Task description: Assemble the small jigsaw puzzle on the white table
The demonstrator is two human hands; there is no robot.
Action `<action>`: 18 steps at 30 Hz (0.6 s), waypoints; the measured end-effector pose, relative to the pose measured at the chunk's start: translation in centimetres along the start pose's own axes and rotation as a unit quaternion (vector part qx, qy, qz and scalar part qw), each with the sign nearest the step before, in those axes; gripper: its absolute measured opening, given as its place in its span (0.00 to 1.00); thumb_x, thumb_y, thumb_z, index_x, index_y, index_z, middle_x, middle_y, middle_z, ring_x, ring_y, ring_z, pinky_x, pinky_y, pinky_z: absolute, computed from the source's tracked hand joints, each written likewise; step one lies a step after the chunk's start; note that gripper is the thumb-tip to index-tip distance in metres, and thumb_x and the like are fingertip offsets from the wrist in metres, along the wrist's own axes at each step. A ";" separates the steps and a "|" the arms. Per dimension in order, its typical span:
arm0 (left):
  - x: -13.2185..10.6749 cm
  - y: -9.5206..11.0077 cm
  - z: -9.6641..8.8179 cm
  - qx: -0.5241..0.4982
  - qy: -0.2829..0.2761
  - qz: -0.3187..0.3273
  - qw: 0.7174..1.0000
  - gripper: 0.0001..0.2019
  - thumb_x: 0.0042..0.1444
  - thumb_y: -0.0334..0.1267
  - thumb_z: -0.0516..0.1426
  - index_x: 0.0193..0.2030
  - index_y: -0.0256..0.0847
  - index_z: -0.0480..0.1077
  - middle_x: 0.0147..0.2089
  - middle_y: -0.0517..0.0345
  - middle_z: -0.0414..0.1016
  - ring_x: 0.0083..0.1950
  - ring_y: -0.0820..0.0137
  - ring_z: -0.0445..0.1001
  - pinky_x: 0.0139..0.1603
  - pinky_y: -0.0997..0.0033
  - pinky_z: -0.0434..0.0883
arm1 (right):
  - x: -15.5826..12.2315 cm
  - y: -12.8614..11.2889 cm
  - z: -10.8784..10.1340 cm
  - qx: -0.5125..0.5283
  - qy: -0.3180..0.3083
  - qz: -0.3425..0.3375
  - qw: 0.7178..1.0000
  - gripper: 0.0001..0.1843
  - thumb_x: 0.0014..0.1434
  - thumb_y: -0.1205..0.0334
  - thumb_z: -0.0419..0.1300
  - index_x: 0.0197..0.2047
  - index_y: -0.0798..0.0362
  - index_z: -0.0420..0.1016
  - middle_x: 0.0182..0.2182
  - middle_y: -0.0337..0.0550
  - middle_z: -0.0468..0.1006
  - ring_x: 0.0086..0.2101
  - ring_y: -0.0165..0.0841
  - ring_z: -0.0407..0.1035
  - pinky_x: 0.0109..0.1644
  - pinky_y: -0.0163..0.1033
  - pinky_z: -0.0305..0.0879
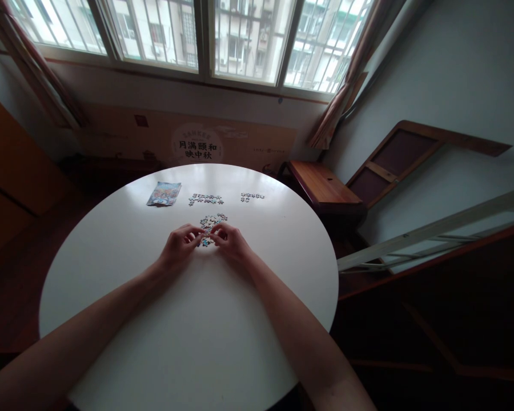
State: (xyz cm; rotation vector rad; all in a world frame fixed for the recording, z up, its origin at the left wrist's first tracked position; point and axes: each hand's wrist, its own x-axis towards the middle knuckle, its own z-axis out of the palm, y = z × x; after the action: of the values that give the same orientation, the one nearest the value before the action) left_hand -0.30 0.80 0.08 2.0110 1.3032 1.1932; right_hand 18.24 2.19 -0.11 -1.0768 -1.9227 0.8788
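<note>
My left hand [180,244] and my right hand [230,240] meet over a loose pile of small jigsaw puzzle pieces [214,220] on a white round table [188,331]. Both hands are closed in a pinch, fingertips almost touching, on a small jigsaw piece [207,233] that is mostly hidden by the fingers. Part of the pile shows between and just below the hands. Beyond it lie a cluster of pieces in rough rows [206,199] and, to its right, a smaller cluster [252,197].
A printed picture packet [164,194] lies at the table's far left. Past the far right edge stands a wooden stool or bench [323,180]. A folded wooden frame [394,154] leans against the right wall, and a barred window [248,40] fills the back.
</note>
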 end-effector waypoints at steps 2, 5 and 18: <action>0.0 0.0 0.0 0.002 0.002 0.001 1.000 0.13 0.55 0.45 0.56 0.36 0.38 0.74 0.32 0.56 0.72 0.25 0.75 0.70 0.24 0.77 0.67 | 0.0 0.0 0.0 0.001 0.000 -0.001 1.000 0.13 0.57 0.53 0.57 0.37 0.55 0.71 0.20 0.33 0.69 0.21 0.24 0.59 0.28 0.29 0.54; -0.1 -0.2 0.0 0.008 0.007 0.003 1.000 0.14 0.55 0.47 0.56 0.36 0.38 0.74 0.32 0.56 0.73 0.26 0.75 0.70 0.24 0.77 0.68 | 0.0 0.1 0.0 -0.002 -0.003 0.002 1.000 0.13 0.57 0.53 0.57 0.37 0.55 0.71 0.20 0.33 0.69 0.21 0.24 0.59 0.28 0.29 0.53; -0.1 -0.1 0.0 0.003 0.008 -0.012 1.000 0.15 0.54 0.48 0.57 0.40 0.38 0.73 0.30 0.57 0.73 0.25 0.75 0.70 0.23 0.77 0.67 | 0.1 0.2 0.0 0.016 0.000 -0.006 1.000 0.09 0.56 0.59 0.56 0.38 0.54 0.71 0.20 0.33 0.69 0.21 0.24 0.60 0.28 0.29 0.55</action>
State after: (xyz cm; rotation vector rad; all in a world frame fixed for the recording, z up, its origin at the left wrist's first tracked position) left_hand -0.35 0.78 -0.01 1.9878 1.3358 1.1995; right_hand 18.33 2.37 -0.26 -1.0455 -1.9070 0.8995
